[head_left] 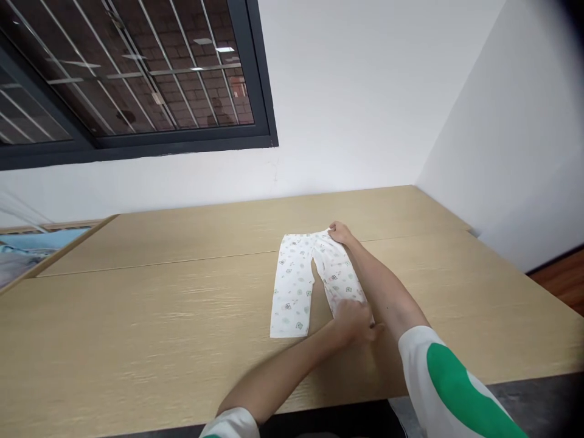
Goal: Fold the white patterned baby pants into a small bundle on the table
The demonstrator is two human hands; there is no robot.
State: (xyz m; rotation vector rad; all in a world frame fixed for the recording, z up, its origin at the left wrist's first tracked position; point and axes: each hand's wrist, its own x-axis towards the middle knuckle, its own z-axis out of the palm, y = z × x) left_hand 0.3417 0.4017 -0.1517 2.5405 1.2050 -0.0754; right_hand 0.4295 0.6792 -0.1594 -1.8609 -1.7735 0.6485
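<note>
A small pair of white pants (292,286) with a scattered pattern of little printed figures lies spread on the wooden tabletop, waistband away from me and legs apart. My right hand (340,232) is closed on the right corner of the waistband. Lower down, my left hand (354,319) reaches across to the hem of the right leg, its fingers curled round the fabric there and covering part of that leg. The left leg of the pants lies flat, touched by neither hand.
The tabletop (159,316) has a seam running across it. A dark-framed window (182,140) with bars is above at the left, beside a white wall (347,91). Light blue cloth (45,240) lies beyond the table's left edge.
</note>
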